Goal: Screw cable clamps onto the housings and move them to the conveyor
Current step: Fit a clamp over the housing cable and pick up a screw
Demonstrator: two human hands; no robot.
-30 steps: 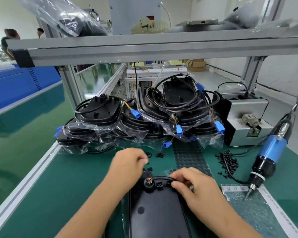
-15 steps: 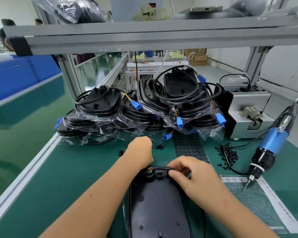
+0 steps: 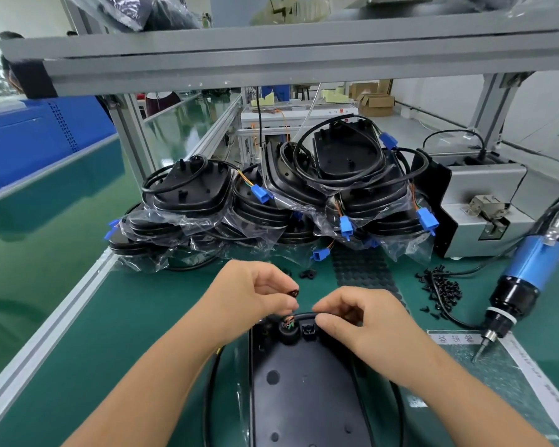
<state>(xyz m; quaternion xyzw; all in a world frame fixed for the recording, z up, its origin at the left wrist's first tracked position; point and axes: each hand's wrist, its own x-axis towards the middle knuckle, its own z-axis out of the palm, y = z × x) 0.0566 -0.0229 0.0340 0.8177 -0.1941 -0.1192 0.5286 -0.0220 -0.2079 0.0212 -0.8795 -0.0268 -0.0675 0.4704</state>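
A black housing [image 3: 304,388] lies on the green mat right in front of me, its cable port end pointing away. My left hand [image 3: 249,291] hovers just above that end and pinches a small black cable clamp [image 3: 292,292] between thumb and fingers. My right hand [image 3: 362,321] pinches the black cable [image 3: 304,315] where it arcs over the housing's top edge. Coloured wires show at the round port [image 3: 288,327].
A pile of bagged black housings [image 3: 271,201] with blue connectors fills the back of the bench. A blue electric screwdriver [image 3: 526,272] hangs at the right, above a loose heap of black screws [image 3: 442,285]. A grey screw feeder [image 3: 478,204] stands behind. Spare clamps [image 3: 307,274] lie nearby.
My left hand has lifted off the mat with a small clamp pinched in it and come towards the housing's port. My right hand stays on the cable.
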